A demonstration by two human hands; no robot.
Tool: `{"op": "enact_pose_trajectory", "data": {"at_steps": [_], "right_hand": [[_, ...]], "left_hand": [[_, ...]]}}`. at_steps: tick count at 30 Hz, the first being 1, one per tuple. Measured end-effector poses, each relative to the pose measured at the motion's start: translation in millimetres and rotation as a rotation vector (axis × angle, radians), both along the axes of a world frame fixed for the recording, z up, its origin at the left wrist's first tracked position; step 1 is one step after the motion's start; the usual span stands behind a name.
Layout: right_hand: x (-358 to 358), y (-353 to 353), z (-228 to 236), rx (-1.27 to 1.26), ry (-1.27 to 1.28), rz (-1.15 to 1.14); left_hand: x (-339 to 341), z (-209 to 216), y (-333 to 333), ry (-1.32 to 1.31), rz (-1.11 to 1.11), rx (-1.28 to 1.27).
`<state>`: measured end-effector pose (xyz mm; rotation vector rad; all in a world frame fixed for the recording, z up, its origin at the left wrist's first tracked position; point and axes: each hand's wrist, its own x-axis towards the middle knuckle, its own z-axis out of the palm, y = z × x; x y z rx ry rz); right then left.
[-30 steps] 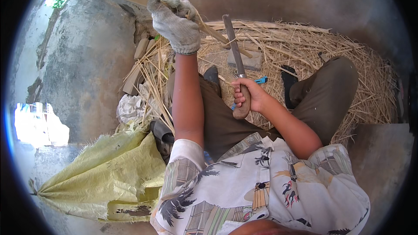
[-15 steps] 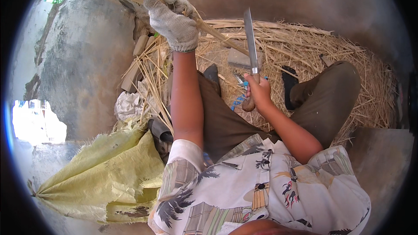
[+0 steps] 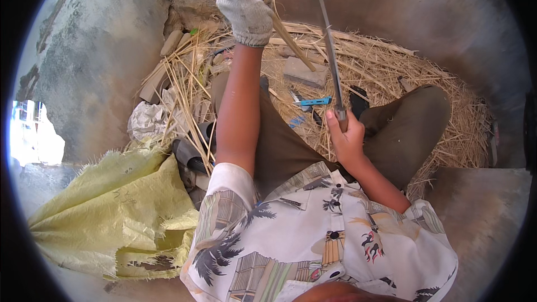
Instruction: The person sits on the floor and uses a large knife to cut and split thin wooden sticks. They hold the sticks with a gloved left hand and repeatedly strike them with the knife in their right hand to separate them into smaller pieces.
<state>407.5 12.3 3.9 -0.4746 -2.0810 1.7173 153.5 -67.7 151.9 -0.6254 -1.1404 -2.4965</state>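
Note:
My left hand (image 3: pixel 248 14), in a pale knitted glove, is raised at the top of the head view and closed around a bamboo strip (image 3: pixel 292 43). The lower end of the strip slants down and right from the glove, ending over a grey brick (image 3: pixel 305 71). My bare right hand (image 3: pixel 348 138) grips a long-bladed knife (image 3: pixel 331 50) by its handle, which the fingers mostly cover. The blade points up and slightly left, to the right of the strip and apart from it. Its tip is blurred. A blue utility knife (image 3: pixel 314 102) lies just left of the handle.
Bamboo shavings and strips (image 3: pixel 403 81) cover the floor around my bent legs. A torn yellow woven sack (image 3: pixel 120 207) lies at the left, with crumpled pale paper (image 3: pixel 148 121) beyond it. A worn grey wall (image 3: pixel 106 50) rises at the left and far side.
My left hand has moved up and right in view; the strip's long part beyond the glove no longer shows. My right hand has shifted slightly right, and the knife now leans further left.

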Motion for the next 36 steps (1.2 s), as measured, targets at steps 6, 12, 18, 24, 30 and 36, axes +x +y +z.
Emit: {"op": "enact_pose_trajectory", "data": {"at_steps": [6,12,18,24,30,36], "right_hand": [[-19,12,-53,0.129,-0.183,0.113],[-22,26,-43,-0.647,-0.461,0.363],[-6,21,-17,-0.534,-0.151,0.184],[-25,7,-46,0.028,0.208,-0.062],[-29,13,-69,0.1,-0.329,0.21],[-25,43,-37,-1.405,-0.439,0.619]], "left_hand": [[9,-1,4,0.055,0.042,-0.111],[6,-5,-10,0.09,-0.04,-0.094],[5,-3,-13,0.004,-0.033,0.002],[7,-1,-14,-0.015,-0.01,-0.016],[15,0,-5,0.014,-0.013,-0.04],[15,-4,-11,0.062,-0.114,-0.08]]}}
